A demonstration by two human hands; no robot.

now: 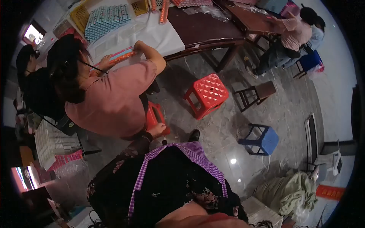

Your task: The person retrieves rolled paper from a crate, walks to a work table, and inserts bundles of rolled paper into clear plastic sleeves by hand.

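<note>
My left hand hangs low in front of me, out of a dark patterned sleeve. Its fingers look curled closed, and whatever they may hold is hidden. Right by it is a red stool, on which a co-worker in a pink top sits; whether my hand touches the stool, I cannot tell. My right hand is out of view. A purple checked apron covers my front over dark floral clothing. At the white-topped table, the co-worker's hands hold pink-blue and orange wrapped rolls.
Blue patterned rolls are stacked on the table beside a yellow basket. Ahead stand another red stool, a wooden stool and a blue stool. Two people stand at a brown table. Green cloth lies at right.
</note>
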